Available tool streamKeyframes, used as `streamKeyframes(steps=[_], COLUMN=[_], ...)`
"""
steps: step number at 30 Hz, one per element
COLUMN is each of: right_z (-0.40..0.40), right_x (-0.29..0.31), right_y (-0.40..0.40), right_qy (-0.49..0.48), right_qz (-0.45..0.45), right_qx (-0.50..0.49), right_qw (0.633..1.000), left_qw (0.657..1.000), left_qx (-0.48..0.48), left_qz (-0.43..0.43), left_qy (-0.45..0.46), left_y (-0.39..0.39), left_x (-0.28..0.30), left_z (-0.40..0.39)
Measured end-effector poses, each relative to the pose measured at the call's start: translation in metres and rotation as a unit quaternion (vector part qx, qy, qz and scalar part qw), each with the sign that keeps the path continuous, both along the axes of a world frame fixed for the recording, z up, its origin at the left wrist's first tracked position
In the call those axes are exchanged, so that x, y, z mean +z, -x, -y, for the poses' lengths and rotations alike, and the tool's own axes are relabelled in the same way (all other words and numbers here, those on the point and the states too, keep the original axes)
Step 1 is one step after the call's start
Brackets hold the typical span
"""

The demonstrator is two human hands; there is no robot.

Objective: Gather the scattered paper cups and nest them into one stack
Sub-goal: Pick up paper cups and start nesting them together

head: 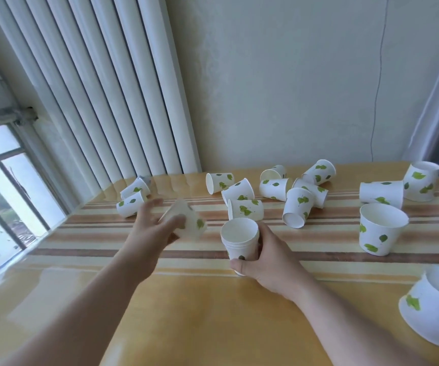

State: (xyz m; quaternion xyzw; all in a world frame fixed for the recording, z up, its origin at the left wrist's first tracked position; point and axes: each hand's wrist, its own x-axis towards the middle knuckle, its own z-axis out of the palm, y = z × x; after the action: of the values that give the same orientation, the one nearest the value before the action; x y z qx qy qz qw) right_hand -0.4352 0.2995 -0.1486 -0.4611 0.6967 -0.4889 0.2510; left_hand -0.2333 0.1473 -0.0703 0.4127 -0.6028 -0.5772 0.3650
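White paper cups with green leaf prints lie scattered over the striped table (213,313). My right hand (268,262) grips an upright stack of nested cups (240,240) near the table's middle, mouth up. My left hand (151,224) holds a single cup (188,220), blurred and tilted on its side, just left of the stack. A cluster of several tipped cups (245,200) lies behind the stack. Two cups (132,198) lie at the far left. An upright cup (379,228) stands to the right.
A cup on its side (435,310) lies at the table's near right edge, and two more (398,188) at the far right. White vertical blinds (94,88) and a window (7,196) are to the left; a plain wall runs behind the table.
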Motion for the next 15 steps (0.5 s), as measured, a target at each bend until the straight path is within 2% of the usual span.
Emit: streamKeyframes(steps=[2, 3, 7, 9, 15], right_z=[0.000, -0.001, -0.002, -0.003, -0.003], right_x=[-0.001, -0.001, -0.001, 0.001, 0.001], right_y=[0.000, 0.000, 0.001, 0.003, 0.006], right_qy=[0.002, 0.002, 0.011, 0.019, 0.018], right_qz=[-0.006, -0.011, -0.019, -0.019, -0.045], right_qx=[0.001, 0.001, -0.015, -0.033, -0.045], right_qw=[1.000, 1.000, 1.000, 0.999, 0.998], left_qw=[0.995, 0.994, 0.981, 0.973, 0.971], left_qx=[-0.032, -0.049, -0.115, -0.132, -0.140], left_qz=[-0.086, -0.091, 0.038, 0.084, 0.064], left_qy=[0.029, 0.047, 0.149, 0.170, 0.183], left_y=[0.021, 0.031, 0.055, 0.058, 0.058], left_x=[0.016, 0.022, 0.019, 0.011, -0.007], left_z=[-0.014, -0.020, -0.040, -0.046, -0.039])
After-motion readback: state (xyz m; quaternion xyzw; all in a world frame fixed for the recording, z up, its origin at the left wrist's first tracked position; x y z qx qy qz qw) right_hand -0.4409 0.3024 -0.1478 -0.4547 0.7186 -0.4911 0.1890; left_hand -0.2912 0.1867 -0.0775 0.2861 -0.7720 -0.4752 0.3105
